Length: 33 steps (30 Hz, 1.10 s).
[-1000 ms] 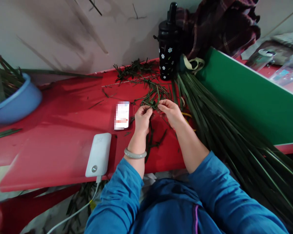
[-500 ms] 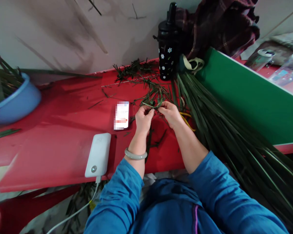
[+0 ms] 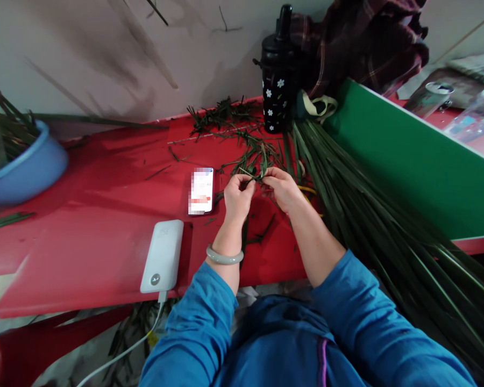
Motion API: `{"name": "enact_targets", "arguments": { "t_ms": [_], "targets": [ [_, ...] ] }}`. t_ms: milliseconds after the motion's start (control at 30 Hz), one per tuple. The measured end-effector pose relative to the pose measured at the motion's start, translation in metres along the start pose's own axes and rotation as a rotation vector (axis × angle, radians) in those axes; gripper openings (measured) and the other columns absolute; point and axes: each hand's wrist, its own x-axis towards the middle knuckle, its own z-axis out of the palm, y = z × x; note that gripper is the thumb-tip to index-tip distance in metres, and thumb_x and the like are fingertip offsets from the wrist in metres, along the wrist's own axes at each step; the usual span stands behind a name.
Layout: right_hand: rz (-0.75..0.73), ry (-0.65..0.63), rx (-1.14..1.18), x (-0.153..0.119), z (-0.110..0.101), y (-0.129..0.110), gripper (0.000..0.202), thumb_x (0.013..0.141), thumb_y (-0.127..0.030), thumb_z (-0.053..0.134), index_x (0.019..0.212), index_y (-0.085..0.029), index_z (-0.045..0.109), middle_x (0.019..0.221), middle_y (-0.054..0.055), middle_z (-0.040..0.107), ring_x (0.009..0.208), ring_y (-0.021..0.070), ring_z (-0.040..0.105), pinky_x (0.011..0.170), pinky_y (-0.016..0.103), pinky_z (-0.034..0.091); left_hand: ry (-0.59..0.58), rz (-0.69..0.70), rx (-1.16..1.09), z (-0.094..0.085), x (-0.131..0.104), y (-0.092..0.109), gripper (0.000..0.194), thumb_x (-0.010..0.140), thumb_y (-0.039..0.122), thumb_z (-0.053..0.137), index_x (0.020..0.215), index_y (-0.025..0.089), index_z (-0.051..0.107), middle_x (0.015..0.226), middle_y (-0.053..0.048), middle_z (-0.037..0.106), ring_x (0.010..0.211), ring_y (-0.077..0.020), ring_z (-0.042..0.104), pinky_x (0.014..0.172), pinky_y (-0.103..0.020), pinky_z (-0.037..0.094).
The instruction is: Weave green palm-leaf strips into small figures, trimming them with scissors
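Both hands meet over the red tabletop (image 3: 105, 215), close together at a thin green leaf strip (image 3: 248, 172). My left hand (image 3: 239, 196), with a pale bangle on its wrist, pinches the strip between thumb and forefinger. My right hand (image 3: 281, 185) is closed on the strip's other side, its fingertips partly hidden. Just beyond the fingers lie loose leaf scraps (image 3: 250, 148), which blend with the held piece, so its full shape cannot be made out. A dark strip hangs down beside my left wrist.
A lit phone (image 3: 200, 191) and a white power bank (image 3: 162, 257) with a cable lie to the left. Behind stands a black flowered tumbler (image 3: 272, 86). Long green leaves (image 3: 347, 199) run along a green board (image 3: 411, 166) at right. At far left is a blue basin (image 3: 28, 166).
My right hand has turned and shifted slightly, its fingers curling more. The strip's pale end has moved a little to the right. My left hand stays nearly still.
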Motion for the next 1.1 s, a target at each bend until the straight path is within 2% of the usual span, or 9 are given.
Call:
{"name": "enact_targets", "arguments": {
  "t_ms": [167,367,533,700,767,833,933,1100],
  "targets": [
    [-0.061,0.068,-0.082,0.002,-0.002,0.001,0.015,0.053,-0.015,0.044,0.066,-0.019,0.049,0.047,-0.007,0.043,0.043,0.0065,0.038,0.041,0.019,0.033,-0.01,0.001,0.007,0.0,0.0,0.0,0.008,0.063,0.022,0.06,0.07,0.017,0.057,0.063,0.002,0.058,0.059,-0.0091,0.052,0.062,-0.022,0.042],
    [-0.293,0.156,-0.172,0.007,-0.002,0.008,0.011,0.054,-0.013,0.042,0.062,-0.019,0.047,0.053,-0.006,0.044,0.049,0.0066,0.039,0.047,0.02,0.033,-0.026,-0.015,0.039,0.001,-0.003,0.007,0.006,0.063,0.02,0.059,0.068,0.017,0.057,0.062,0.002,0.058,0.057,-0.0091,0.052,0.059,-0.022,0.042],
    [-0.298,0.148,-0.136,0.009,-0.002,0.009,0.012,0.054,-0.011,0.039,0.061,-0.02,0.044,0.055,-0.005,0.044,0.051,0.0082,0.041,0.051,0.022,0.036,-0.028,-0.018,0.044,0.002,-0.003,0.007,0.005,0.062,0.018,0.059,0.067,0.018,0.057,0.061,0.002,0.058,0.056,-0.0091,0.052,0.059,-0.022,0.042],
    [-0.469,0.169,-0.468,0.011,-0.01,0.007,0.018,0.054,-0.009,0.039,0.061,-0.02,0.052,0.061,-0.003,0.051,0.059,0.0105,0.044,0.059,0.025,0.036,-0.022,-0.001,0.069,0.001,-0.003,0.006,0.005,0.061,0.017,0.059,0.065,0.018,0.058,0.06,0.002,0.059,0.057,-0.0096,0.052,0.06,-0.023,0.042],
    [-0.479,0.191,-0.514,0.011,-0.011,0.006,0.017,0.054,-0.01,0.041,0.061,-0.02,0.054,0.063,-0.003,0.053,0.06,0.0106,0.044,0.061,0.025,0.035,-0.005,-0.005,0.063,0.001,-0.002,0.004,0.005,0.061,0.018,0.06,0.065,0.018,0.058,0.06,0.003,0.059,0.058,-0.0095,0.052,0.06,-0.023,0.041],
    [-0.417,0.214,-0.431,0.011,-0.01,0.005,0.016,0.055,-0.011,0.042,0.063,-0.019,0.053,0.06,-0.004,0.051,0.054,0.009,0.041,0.056,0.024,0.034,0.017,-0.037,0.035,0.001,-0.001,0.003,0.005,0.06,0.019,0.06,0.065,0.018,0.058,0.058,0.003,0.057,0.056,-0.0089,0.051,0.058,-0.022,0.04],
    [-0.293,0.24,-0.187,0.009,-0.007,0.003,0.015,0.056,-0.012,0.043,0.067,-0.019,0.05,0.056,-0.006,0.045,0.047,0.0062,0.037,0.048,0.021,0.031,0.039,-0.129,-0.067,0.002,0.0,0.002,0.007,0.06,0.02,0.059,0.066,0.017,0.056,0.052,0.005,0.054,0.049,-0.0076,0.048,0.052,-0.021,0.038],
    [-0.2,0.207,0.143,0.009,-0.007,0.0,0.018,0.061,-0.024,0.052,0.078,-0.021,0.046,0.08,-0.002,0.054,0.061,0.0066,0.053,0.053,0.02,0.042,0.086,-0.28,-0.259,0.003,0.001,0.004,0.006,0.06,0.018,0.057,0.064,0.017,0.052,0.049,0.006,0.051,0.045,-0.0056,0.047,0.046,-0.019,0.035]
  ]
}}
